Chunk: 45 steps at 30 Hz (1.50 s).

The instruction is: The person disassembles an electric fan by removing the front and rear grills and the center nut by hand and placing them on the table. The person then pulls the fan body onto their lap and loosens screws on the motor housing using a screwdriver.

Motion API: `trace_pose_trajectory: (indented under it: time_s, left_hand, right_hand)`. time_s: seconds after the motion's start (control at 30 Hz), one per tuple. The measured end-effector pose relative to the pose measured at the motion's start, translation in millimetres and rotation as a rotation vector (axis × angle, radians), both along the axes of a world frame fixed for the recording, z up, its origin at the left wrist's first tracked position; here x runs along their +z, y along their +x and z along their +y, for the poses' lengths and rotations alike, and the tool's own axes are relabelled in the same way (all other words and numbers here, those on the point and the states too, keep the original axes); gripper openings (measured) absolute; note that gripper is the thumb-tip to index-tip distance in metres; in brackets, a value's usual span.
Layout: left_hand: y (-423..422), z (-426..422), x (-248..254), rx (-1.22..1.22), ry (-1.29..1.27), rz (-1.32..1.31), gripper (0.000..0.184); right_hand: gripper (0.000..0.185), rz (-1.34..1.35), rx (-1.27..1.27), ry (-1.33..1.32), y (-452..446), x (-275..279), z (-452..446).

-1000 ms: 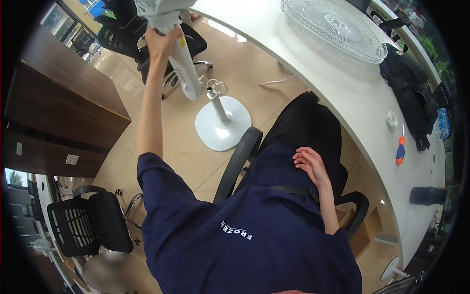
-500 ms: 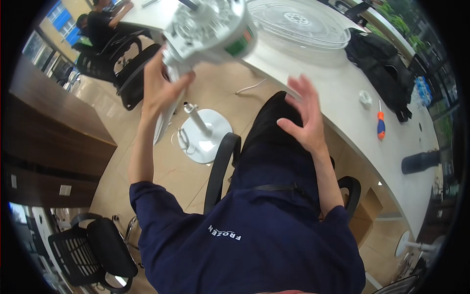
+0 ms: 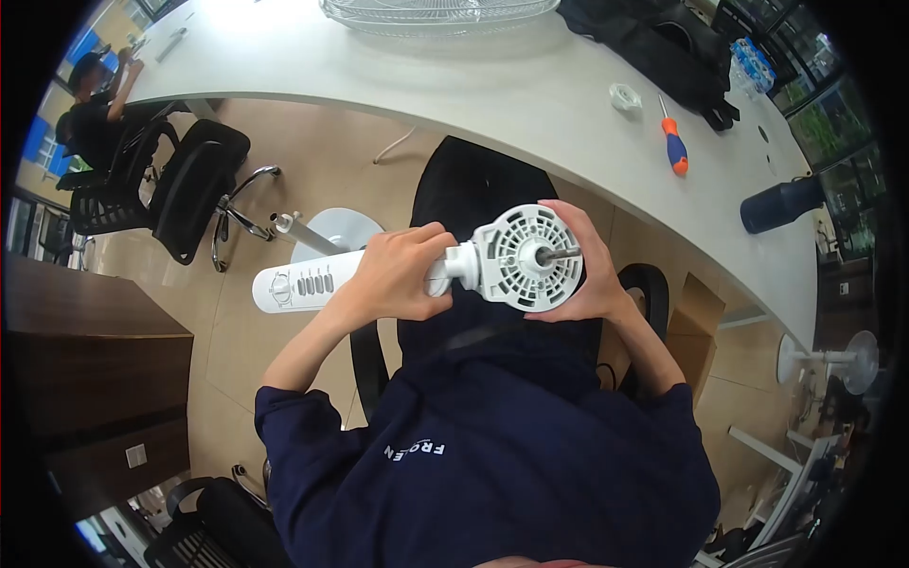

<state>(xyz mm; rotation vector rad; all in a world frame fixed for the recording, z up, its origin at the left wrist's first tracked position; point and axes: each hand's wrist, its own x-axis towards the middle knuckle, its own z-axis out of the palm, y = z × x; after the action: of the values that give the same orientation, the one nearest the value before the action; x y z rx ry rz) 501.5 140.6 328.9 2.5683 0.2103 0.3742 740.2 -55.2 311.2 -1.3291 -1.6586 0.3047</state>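
Observation:
A white electric fan body lies across my lap, its round slotted motor housing (image 3: 507, 275) facing up with a metal shaft (image 3: 561, 254) sticking out. My left hand (image 3: 402, 275) is wrapped round the neck, between the housing and the control panel (image 3: 308, 286) with its knob and row of buttons. Around the far right side of the housing curves my right hand (image 3: 598, 279), thumb and fingers gripping the rim. Beyond my left hand, on the floor, stands a round white fan base (image 3: 346, 227) with a short tilted-looking pole (image 3: 305, 232).
On the white table (image 3: 454, 90) are a wire fan grille (image 3: 440, 14), a black bag (image 3: 653, 47), a small white round part (image 3: 624, 97), an orange-and-blue screwdriver (image 3: 673, 147) and a dark bottle (image 3: 781, 204). Black office chairs (image 3: 194, 189) and a seated person (image 3: 90, 118) are at left.
The fan body has come down from over the table edge to my lap and turned sideways. My right hand, apart from it before, now grips the motor housing. The view has shifted.

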Motion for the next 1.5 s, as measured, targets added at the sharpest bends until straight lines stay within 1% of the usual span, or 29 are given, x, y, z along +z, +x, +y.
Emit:
trace_pose_trajectory:
  time_s: [0.13,0.2,0.27,0.3,0.33,0.4,0.43,0.53,0.57,0.6,0.67,0.7,0.73,0.77,0.8,0.83,0.9,0.93,0.97,1.0,1.07,1.13,1.2,1.23,1.27,1.3,1.33,1.4,1.5]
  left_hand:
    - [30.8,-5.0,-16.5,-0.076,0.009,0.026,0.042]
    - [40.6,-3.2,-25.9,-0.106,0.012,0.046,0.047]
    - [52.6,-1.5,-31.0,-0.08,-0.004,0.109,0.054]
    - [56.0,0.5,-32.8,-0.076,0.002,0.179,0.067]
    - [58.7,2.1,-34.0,-0.081,-0.001,0.181,0.067]
    - [64.0,3.8,-34.0,-0.079,0.006,0.198,0.076]
    - [66.3,4.2,-32.9,-0.084,0.005,0.203,0.076]
    - [77.1,2.6,-23.2,-0.149,-0.11,0.234,0.105]
    - [82.3,-2.0,-19.1,-0.188,-0.147,0.17,0.112]
    - [89.0,-7.5,-21.8,-0.195,-0.145,0.166,0.112]
    - [102.2,-20.1,-29.8,-0.263,0.024,0.022,0.111]
    - [106.9,-26.8,-27.8,-0.239,0.084,0.095,0.113]
    - [107.0,-26.2,-34.5,-0.244,0.084,0.089,0.113]
    - [105.3,-21.3,-47.0,-0.246,0.014,0.016,0.115]
    - [104.2,-16.9,-48.4,-0.25,-0.053,-0.056,0.118]
    - [100.6,-16.1,-51.0,-0.21,-0.096,0.002,0.121]
    - [100.0,-16.9,-54.4,-0.199,-0.103,-0.012,0.121]
    - [96.3,-14.3,-55.1,-0.181,-0.108,-0.022,0.122]
    - [97.4,-14.7,-60.7,-0.192,-0.059,-0.113,0.12]
    - [96.8,-14.3,-62.2,-0.171,-0.062,-0.106,0.12]
    - [99.3,-13.4,-66.9,-0.183,-0.057,-0.184,0.117]
    - [102.6,-11.9,-67.5,-0.164,-0.105,-0.128,0.117]
    - [103.5,-10.8,-70.2,-0.174,-0.09,-0.172,0.117]
    - [104.6,-10.3,-70.7,-0.173,-0.087,-0.174,0.117]
    - [104.2,-10.6,-71.9,-0.178,-0.077,-0.175,0.117]
    - [102.9,-11.2,-72.5,-0.185,-0.066,-0.173,0.117]
    - [101.4,-10.9,-71.6,-0.189,-0.058,-0.169,0.117]
    - [101.5,-12.0,-71.0,-0.179,-0.074,-0.15,0.118]
    - [101.6,-13.4,-68.6,-0.184,-0.078,-0.142,0.119]
  right_hand:
    - [0.125,-0.016,-0.065,0.021,18.0,-29.3,-19.2]
    - [0.119,0.008,-0.126,0.026,19.7,-41.1,-24.9]
    - [0.117,0.002,-0.174,-0.024,22.6,-51.9,-29.6]
    - [0.118,0.011,-0.189,-0.026,22.1,-58.2,-28.4]
    - [0.12,0.019,-0.202,-0.027,23.5,-63.2,-27.6]
    - [0.118,0.025,-0.209,-0.02,27.6,-66.5,-26.8]
    - [0.117,0.01,-0.212,-0.055,29.1,-65.4,-25.4]
    - [0.116,-0.002,-0.229,-0.113,28.8,-65.6,-24.3]
    - [0.115,0.017,-0.254,-0.107,26.8,-67.2,-23.5]
    - [0.114,0.035,-0.282,-0.1,25.8,-68.7,-21.4]
    - [0.112,-0.01,-0.302,-0.062,22.2,-71.1,-17.7]
    - [0.112,0.007,-0.315,-0.093,18.9,-67.3,-17.1]
    - [0.112,0.023,-0.325,-0.122,15.8,-63.6,-16.1]
    - [0.112,-0.02,-0.335,-0.12,13.5,-60.5,-14.7]
    - [0.111,0.011,-0.354,-0.145,9.6,-59.5,-13.6]
    - [0.109,-0.015,-0.331,-0.143,8.2,-58.4,-10.8]
    - [0.108,-0.045,-0.295,-0.144,9.6,-51.5,-9.2]
    - [0.106,-0.086,-0.262,-0.212,10.9,-45.1,-9.1]
    - [0.105,-0.121,-0.222,-0.284,11.6,-37.5,-10.7]
    - [0.101,-0.144,-0.159,-0.354,16.1,-19.5,-14.8]
    - [0.098,-0.157,-0.137,-0.251,10.6,27.5,-21.0]
    - [0.096,-0.211,-0.044,-0.081,10.0,72.0,-29.1]
    - [0.087,-0.208,0.057,0.181,10.2,119.4,-40.1]
    - [0.085,-0.244,0.099,0.423,19.7,134.4,-41.4]
    - [0.086,-0.335,0.078,0.552,27.9,168.4,-51.7]
    - [0.09,-0.369,-0.078,0.646,29.6,194.1,-60.0]
    - [0.09,-0.407,-0.079,0.726,33.0,218.3,-64.6]
    - [0.09,-0.476,0.078,0.824,34.4,249.1,-64.3]
    - [0.089,-0.547,0.202,0.879,29.3,279.3,-61.9]
